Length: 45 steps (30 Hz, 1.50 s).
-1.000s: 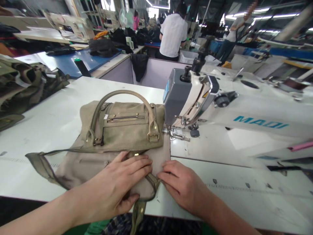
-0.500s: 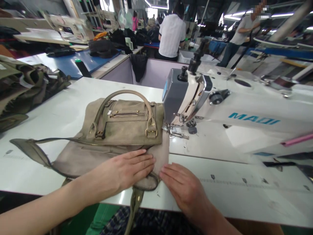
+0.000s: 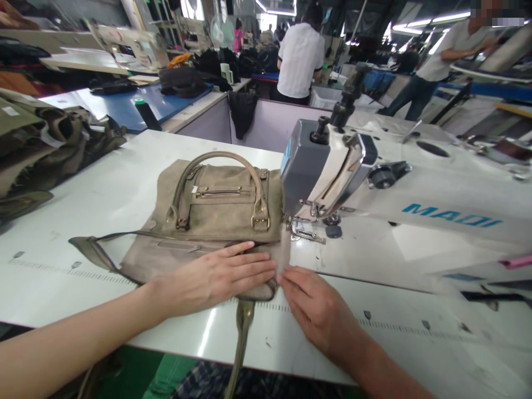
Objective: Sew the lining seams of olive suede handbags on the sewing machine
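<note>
An olive-tan handbag (image 3: 220, 221) lies on the white sewing table, its arched handle and zip pocket facing up. Its zipped mouth is spread toward me, showing a beige-grey lining (image 3: 145, 257). The bag's right edge runs under the presser foot (image 3: 305, 231) of a sewing machine (image 3: 328, 172). My left hand (image 3: 224, 274) rests flat on the lining, fingers stretched out. With fingertips pressed together, my right hand (image 3: 310, 302) grips the right edge of the lining just in front of the foot. A second handle (image 3: 245, 321) hangs over the table's front edge.
Olive fabric pieces (image 3: 45, 138) are heaped at the left. A dark thread cone (image 3: 147, 115) with a green top stands behind the table (image 3: 83, 194). A person in a white shirt (image 3: 300, 61) has their back to me, and another person (image 3: 444, 61) stands at the right.
The handbag has slid away from me and rightward along the table, its near zipped edge farther from the front. Both hands have moved forward slightly with it. The view has shifted a little.
</note>
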Available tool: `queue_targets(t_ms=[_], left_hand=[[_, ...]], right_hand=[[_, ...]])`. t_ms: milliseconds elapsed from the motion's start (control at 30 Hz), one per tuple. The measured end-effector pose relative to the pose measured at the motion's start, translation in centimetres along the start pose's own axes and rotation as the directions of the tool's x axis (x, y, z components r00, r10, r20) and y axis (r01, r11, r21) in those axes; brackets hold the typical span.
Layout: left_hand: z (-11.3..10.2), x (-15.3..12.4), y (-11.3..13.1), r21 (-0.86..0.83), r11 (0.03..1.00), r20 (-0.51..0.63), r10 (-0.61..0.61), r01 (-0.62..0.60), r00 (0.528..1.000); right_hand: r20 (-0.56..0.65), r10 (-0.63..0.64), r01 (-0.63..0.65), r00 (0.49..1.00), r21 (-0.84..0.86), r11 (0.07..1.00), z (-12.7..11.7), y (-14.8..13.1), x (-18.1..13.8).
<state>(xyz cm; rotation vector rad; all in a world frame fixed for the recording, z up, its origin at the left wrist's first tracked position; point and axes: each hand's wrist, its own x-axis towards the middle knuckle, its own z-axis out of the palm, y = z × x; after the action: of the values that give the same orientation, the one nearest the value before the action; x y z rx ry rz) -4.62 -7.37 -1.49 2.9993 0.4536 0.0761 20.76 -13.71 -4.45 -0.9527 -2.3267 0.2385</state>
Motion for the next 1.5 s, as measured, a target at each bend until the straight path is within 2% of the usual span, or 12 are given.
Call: queue_targets(t_ms=[267, 567, 767, 900, 967, 1033, 1100, 1167, 1267, 1367, 1433, 1500], left_hand=[[0.1, 1.8, -3.4, -0.133, 0.989, -0.015, 0.059, -0.060, 0.998], [0.6, 3.3, -6.0, -0.116, 0.993, -0.050, -0.011, 0.005, 0.999], [1.4, 4.6, -8.2, -0.132, 0.990, -0.100, -0.063, 0.050, 0.993], [1.1, 4.9, -8.0, -0.040, 0.997, -0.116, -0.071, 0.066, 0.991], [0.2, 3.8, -7.3, 0.084, 0.985, -0.145, -0.137, 0.150, 0.980], [-0.9, 1.5, -6.7, 0.187, 0.903, -0.198, -0.350, 0.386, 0.916], [-1.6, -1.8, -6.4, 0.211, 0.737, -0.193, -0.612, 0.642, 0.767], [-1.9, -5.3, -6.0, 0.206, 0.630, -0.101, -0.748, 0.749, 0.657], [-2.5, -9.7, -3.5, 0.177, 0.681, 0.058, -0.728, 0.711, 0.683], [-5.2, -12.0, 1.0, -0.037, 0.687, 0.222, -0.702, 0.725, 0.676], [-7.9, -12.2, 3.3, -0.247, 0.605, 0.300, -0.695, 0.757, 0.654], [-10.2, -11.5, 3.7, -0.403, 0.433, 0.338, -0.748, 0.806, 0.571]], right_hand=[[0.014, -0.001, 0.001, 1.000, -0.029, 1.000, 0.2, 2.2, 1.1], [0.053, 0.109, -0.093, 0.993, -0.236, 0.967, 1.1, 2.9, 1.0], [0.037, 0.129, -0.117, 0.991, -0.237, 0.964, 1.1, 2.6, 0.9], [0.017, 0.127, -0.121, 0.992, -0.213, 0.970, 1.1, 3.1, 0.7], [-0.005, 0.120, -0.119, 0.993, -0.195, 0.974, 0.8, 3.2, 0.6], [-0.044, 0.098, -0.104, 0.994, -0.155, 0.982, 0.3, 2.8, 0.5], [-0.065, 0.113, -0.117, 0.991, -0.062, 0.991, 0.0, 1.5, 0.4], [-0.017, 0.177, -0.176, 0.984, 0.045, 0.983, 0.3, -0.6, 0.7], [0.093, 0.230, -0.233, 0.969, 0.019, 0.972, 2.0, -3.7, 2.1], [0.190, 0.188, -0.189, 0.964, -0.011, 0.982, 3.9, -4.3, 5.6], [0.249, 0.142, -0.163, 0.958, 0.066, 0.984, 4.6, -3.5, 9.0], [0.236, 0.127, -0.156, 0.964, 0.112, 0.981, 4.4, -2.6, 12.4]])
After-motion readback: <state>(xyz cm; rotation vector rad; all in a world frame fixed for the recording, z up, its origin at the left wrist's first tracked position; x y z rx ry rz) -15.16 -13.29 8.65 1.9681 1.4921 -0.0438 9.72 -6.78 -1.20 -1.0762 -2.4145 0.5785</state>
